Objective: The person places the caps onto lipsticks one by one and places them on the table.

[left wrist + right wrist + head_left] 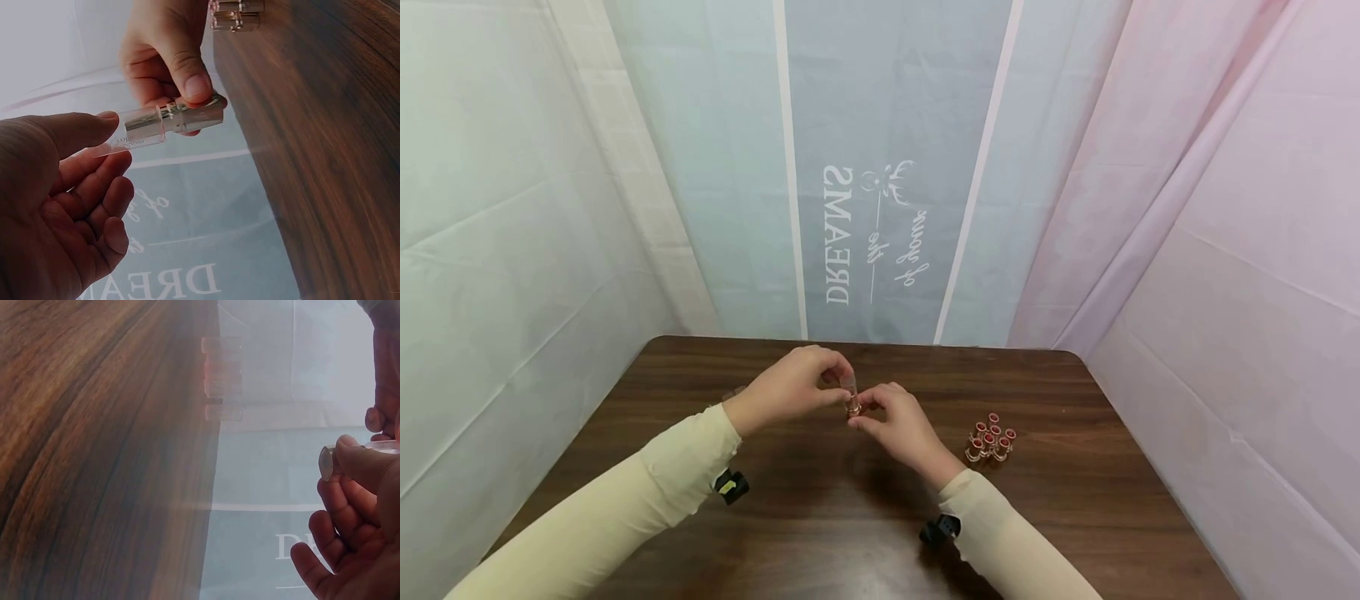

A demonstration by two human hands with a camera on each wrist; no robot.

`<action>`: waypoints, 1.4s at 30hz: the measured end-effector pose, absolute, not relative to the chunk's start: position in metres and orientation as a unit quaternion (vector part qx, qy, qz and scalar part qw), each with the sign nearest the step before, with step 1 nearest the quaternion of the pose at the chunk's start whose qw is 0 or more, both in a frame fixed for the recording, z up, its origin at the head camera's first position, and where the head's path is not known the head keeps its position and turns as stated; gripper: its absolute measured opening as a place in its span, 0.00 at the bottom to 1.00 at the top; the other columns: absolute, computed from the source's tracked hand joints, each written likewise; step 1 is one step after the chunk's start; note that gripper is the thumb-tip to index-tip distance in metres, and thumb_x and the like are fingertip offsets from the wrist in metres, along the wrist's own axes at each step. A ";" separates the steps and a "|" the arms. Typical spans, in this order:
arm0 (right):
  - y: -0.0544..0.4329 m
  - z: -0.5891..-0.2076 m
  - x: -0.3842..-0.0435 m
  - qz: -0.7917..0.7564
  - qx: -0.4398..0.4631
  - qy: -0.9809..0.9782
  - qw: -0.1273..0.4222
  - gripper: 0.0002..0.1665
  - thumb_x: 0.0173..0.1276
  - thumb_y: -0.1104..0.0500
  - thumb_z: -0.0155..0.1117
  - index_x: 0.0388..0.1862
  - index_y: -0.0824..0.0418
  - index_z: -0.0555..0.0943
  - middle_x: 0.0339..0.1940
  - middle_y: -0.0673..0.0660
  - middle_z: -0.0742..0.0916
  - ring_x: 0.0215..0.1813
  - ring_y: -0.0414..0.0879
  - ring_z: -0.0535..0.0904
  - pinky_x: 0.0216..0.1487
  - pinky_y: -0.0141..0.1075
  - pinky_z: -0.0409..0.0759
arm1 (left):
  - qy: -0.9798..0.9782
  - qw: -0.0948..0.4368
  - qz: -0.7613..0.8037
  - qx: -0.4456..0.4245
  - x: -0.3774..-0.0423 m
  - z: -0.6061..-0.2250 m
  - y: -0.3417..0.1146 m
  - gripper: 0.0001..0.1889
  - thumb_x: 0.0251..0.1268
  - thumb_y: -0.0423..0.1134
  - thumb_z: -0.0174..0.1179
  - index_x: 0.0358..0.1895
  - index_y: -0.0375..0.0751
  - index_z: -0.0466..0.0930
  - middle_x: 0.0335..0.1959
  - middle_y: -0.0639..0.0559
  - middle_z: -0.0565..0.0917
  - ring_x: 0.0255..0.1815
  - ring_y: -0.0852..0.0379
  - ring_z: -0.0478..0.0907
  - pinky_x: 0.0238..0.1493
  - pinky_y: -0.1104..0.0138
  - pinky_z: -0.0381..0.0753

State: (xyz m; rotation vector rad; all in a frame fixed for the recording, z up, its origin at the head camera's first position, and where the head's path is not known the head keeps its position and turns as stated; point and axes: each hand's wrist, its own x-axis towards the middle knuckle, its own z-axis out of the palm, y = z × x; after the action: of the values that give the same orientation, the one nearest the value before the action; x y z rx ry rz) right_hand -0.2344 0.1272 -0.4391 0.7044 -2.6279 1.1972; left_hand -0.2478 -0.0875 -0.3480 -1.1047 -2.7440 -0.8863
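Above the middle of the table, my left hand (786,385) pinches a clear cap (134,134) between thumb and fingertips. My right hand (901,423) pinches the shiny metallic base of a lipstick tube (203,117). In the left wrist view the tube lies in line with the cap, its narrower metal end inside the cap's open end. The right wrist view shows the round bottom of the base (326,464) beyond my thumb; my other fingers there are loosely bent.
Several gold lipstick tubes with red centres (989,438) stand clustered on the brown wooden table (1075,500), right of my right hand. Several clear caps (223,381) stand on the left, mostly hidden behind my left wrist in the head view. Fabric walls (1240,350) enclose the table.
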 end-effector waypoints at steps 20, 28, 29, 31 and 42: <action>0.121 -0.435 -0.229 0.413 0.241 -0.875 0.080 0.08 0.64 0.57 0.77 0.40 0.50 0.86 0.39 0.43 0.85 0.45 0.40 0.82 0.55 0.50 0.82 | -0.892 0.001 -0.265 -0.366 -0.243 -0.351 -0.087 0.05 0.65 0.36 0.70 0.38 0.49 0.83 0.33 0.62 0.83 0.34 0.66 0.79 0.40 0.68 0.81; 0.117 -0.440 -0.229 0.385 0.265 -0.877 0.113 0.09 0.63 0.58 0.78 0.40 0.51 0.86 0.38 0.45 0.85 0.44 0.40 0.82 0.50 0.45 0.82 | -0.888 0.013 -0.246 -0.387 -0.243 -0.354 -0.088 0.05 0.65 0.35 0.69 0.37 0.49 0.83 0.34 0.62 0.83 0.39 0.62 0.82 0.43 0.66 0.81; 0.116 -0.441 -0.229 0.384 0.265 -0.877 0.115 0.09 0.63 0.58 0.78 0.40 0.52 0.86 0.38 0.45 0.85 0.44 0.40 0.82 0.50 0.46 0.83 | -0.888 0.015 -0.246 -0.389 -0.244 -0.354 -0.088 0.05 0.65 0.35 0.69 0.37 0.49 0.83 0.34 0.62 0.83 0.39 0.62 0.82 0.43 0.66 0.82; 0.115 -0.441 -0.230 0.379 0.264 -0.879 0.117 0.09 0.63 0.57 0.78 0.40 0.51 0.85 0.38 0.44 0.85 0.44 0.40 0.82 0.50 0.45 0.83 | -0.887 0.013 -0.249 -0.388 -0.245 -0.356 -0.088 0.05 0.65 0.35 0.70 0.37 0.49 0.83 0.34 0.62 0.82 0.39 0.63 0.82 0.43 0.66 0.82; 0.117 -0.446 -0.236 0.390 0.261 -0.881 0.062 0.09 0.66 0.51 0.76 0.42 0.47 0.85 0.41 0.42 0.85 0.49 0.42 0.80 0.55 0.51 0.81 | -0.886 0.024 -0.307 -0.346 -0.247 -0.385 -0.101 0.10 0.64 0.40 0.73 0.45 0.48 0.83 0.41 0.59 0.84 0.43 0.63 0.82 0.48 0.63 0.84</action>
State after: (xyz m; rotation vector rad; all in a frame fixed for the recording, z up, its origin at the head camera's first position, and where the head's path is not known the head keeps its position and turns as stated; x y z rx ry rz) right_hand -0.2361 0.1171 -0.4461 0.7895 -2.6635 1.1777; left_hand -0.2466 -0.1010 -0.3847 -1.0706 -2.7424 -0.9508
